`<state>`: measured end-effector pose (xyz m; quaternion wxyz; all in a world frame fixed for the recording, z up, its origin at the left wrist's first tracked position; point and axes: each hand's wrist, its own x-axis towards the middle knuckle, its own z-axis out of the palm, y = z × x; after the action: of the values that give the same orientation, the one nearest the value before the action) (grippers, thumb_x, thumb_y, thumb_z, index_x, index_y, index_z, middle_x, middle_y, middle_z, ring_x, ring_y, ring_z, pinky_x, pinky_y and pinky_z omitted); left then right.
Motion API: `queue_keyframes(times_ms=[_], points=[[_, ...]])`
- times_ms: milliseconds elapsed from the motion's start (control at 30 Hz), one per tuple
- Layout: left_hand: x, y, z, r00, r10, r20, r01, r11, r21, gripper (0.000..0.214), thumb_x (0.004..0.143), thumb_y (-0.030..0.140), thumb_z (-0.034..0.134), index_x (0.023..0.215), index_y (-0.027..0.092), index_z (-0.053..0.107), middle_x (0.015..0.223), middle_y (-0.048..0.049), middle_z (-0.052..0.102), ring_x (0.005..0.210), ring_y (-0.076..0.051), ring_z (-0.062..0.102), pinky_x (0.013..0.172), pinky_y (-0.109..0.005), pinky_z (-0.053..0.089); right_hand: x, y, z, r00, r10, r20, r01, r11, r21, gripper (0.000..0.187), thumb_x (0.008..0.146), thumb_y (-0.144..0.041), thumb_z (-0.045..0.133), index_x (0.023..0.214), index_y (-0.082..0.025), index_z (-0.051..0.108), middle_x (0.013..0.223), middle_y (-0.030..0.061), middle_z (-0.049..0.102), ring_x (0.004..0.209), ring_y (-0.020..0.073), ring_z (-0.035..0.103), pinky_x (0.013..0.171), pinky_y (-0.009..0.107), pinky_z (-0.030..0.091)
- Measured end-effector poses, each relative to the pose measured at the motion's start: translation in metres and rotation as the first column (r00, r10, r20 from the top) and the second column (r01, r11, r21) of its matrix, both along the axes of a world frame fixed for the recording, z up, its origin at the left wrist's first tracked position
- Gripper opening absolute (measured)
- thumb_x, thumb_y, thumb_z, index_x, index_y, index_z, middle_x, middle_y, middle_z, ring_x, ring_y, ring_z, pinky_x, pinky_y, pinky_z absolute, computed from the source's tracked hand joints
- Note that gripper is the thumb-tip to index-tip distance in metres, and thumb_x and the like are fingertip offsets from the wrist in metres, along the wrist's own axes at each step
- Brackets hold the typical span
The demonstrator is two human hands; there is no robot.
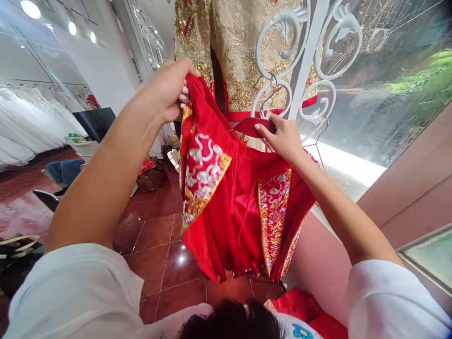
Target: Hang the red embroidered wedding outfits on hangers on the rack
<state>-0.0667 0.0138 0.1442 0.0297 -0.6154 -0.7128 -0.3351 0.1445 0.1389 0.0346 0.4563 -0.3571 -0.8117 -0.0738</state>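
A red skirt (243,202) with a gathered waist and silver-and-gold embroidered panels hangs in front of me. My left hand (169,89) is closed on its upper left edge and lifts that side higher. My right hand (284,136) grips a dark red hanger (249,126), thumb in front and fingers behind. The hanger's metal hook (269,96) points up beside a white scrolled metal rack (310,52). One tip of the hanger touches the skirt's waist edge. Below my right wrist, the right part of the skirt drapes down.
Behind the skirt hangs a gold embroidered gown (238,52) with red trim. Another wire hanger (319,136) is on the right by the window. More red fabric (303,308) lies low near my body. White dresses (28,122) line the left side, beyond a dark monitor (94,123).
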Motion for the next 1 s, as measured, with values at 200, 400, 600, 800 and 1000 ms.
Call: queue_keyframes(times_ms=[200, 400, 600, 800, 1000], points=[[0.044, -0.024, -0.065, 0.936, -0.352, -0.027, 0.305, 0.843, -0.443, 0.033, 0.079, 0.032, 0.048, 0.053, 0.014, 0.053, 0.056, -0.0038, 0.058, 0.055, -0.013, 0.057, 0.053, -0.026, 0.038, 0.002, 0.004, 0.003, 0.999, 0.039, 0.001, -0.039, 0.997, -0.063, 0.039, 0.088, -0.052, 0.045, 0.068, -0.018, 0.041, 0.061, 0.001, 0.042, 0.058, 0.0121, 0.035, 0.058, 0.028, 0.024], [-0.018, -0.026, -0.082, 0.976, -0.213, 0.048, 0.211, 0.977, 0.037, 0.041, 0.087, 0.047, 0.042, 0.063, 0.017, 0.058, 0.058, -0.0018, 0.057, 0.053, -0.011, 0.049, 0.056, -0.027, 0.043, 0.001, 0.01, 0.002, 0.985, 0.124, -0.122, -0.138, 0.984, -0.111, 0.047, 0.081, -0.055, 0.054, 0.063, -0.019, 0.03, 0.058, -0.0023, 0.034, 0.056, 0.0101, 0.029, 0.057, 0.028, 0.021], [-0.074, -0.013, -0.15, 0.948, -0.221, 0.229, 0.182, 0.967, 0.178, 0.05, 0.073, 0.05, 0.062, 0.109, 0.017, 0.052, 0.109, -0.0085, 0.061, 0.096, -0.021, 0.058, 0.087, -0.038, 0.048, 0.003, 0.012, 0.0, 0.976, 0.181, -0.119, -0.194, 0.975, -0.104, 0.055, 0.069, -0.063, 0.064, 0.064, -0.019, 0.031, 0.058, -0.0029, 0.034, 0.057, 0.0097, 0.027, 0.057, 0.028, 0.02], [-0.047, -0.024, -0.241, 0.952, 0.027, 0.305, -0.203, 0.803, 0.561, 0.042, 0.07, 0.04, 0.065, 0.101, 0.018, 0.048, 0.111, -0.0112, 0.051, 0.102, -0.022, 0.052, 0.09, -0.038, 0.045, 0.002, 0.012, 0.0, 0.974, 0.167, -0.15, -0.184, 0.977, -0.111, 0.057, 0.068, -0.065, 0.064, 0.063, -0.019, 0.029, 0.057, -0.0031, 0.03, 0.056, 0.0093, 0.023, 0.056, 0.028, 0.018], [-0.027, -0.031, -0.257, 0.915, -0.166, 0.368, 0.123, 0.983, 0.138, 0.034, 0.085, 0.043, 0.041, 0.068, 0.017, 0.053, 0.066, -0.002, 0.054, 0.063, -0.014, 0.05, 0.058, -0.026, 0.041, 0.002, 0.013, -0.002, 0.973, 0.16, -0.165, -0.18, 0.976, -0.119, 0.057, 0.066, -0.062, 0.068, 0.063, -0.019, 0.029, 0.058, -0.0034, 0.027, 0.057, 0.0095, 0.024, 0.056, 0.028, 0.021]])
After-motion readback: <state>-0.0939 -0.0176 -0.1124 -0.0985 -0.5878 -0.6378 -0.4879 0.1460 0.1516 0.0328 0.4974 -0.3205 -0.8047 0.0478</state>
